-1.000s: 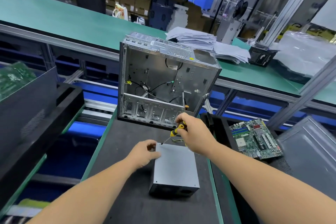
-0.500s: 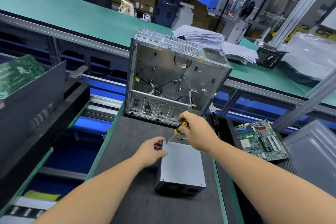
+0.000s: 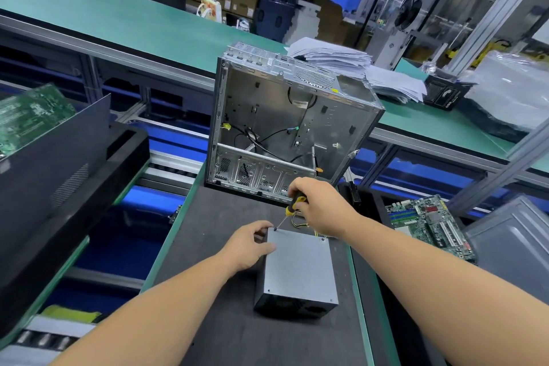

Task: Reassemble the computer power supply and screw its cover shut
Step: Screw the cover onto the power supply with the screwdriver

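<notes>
1. The screwdriver (image 3: 292, 207) tip is sitting at the far-left corner of the power supply (image 3: 298, 270) cover, and the likeliest slip is the tip riding out of the screw head: the shaft is leaning rather than standing straight over the corner, so a hard twist could be skating it across the grey lid or toward the left hand (image 3: 249, 245) just beside it.
2. The box could also be turning or sliding on the dark surface (image 3: 214, 246) if the left hand is not bracing it firmly (its grip is only partly closed, fingers and thumb curling round the top-left corner of the housing).
3. The right hand (image 3: 319, 207) is wrapping its grip tightly round the yellow-and-black handle; whether a screw is already seated under the tip is too small to tell, and a loose one could be dropping off the edge.
4. The yellow and black wires (image 3: 300, 221) are trailing out of the far side under the right hand, and could be getting pinched or snagged by the wrist.
5. The power supply is lying flat on the surface, near its right edge, in front of the open computer case (image 3: 285, 122), well apart from it. It is looking like a plain grey metal box with its lid already on, a small screw point showing near each visible corner and a darker vented face turned toward the person.
</notes>
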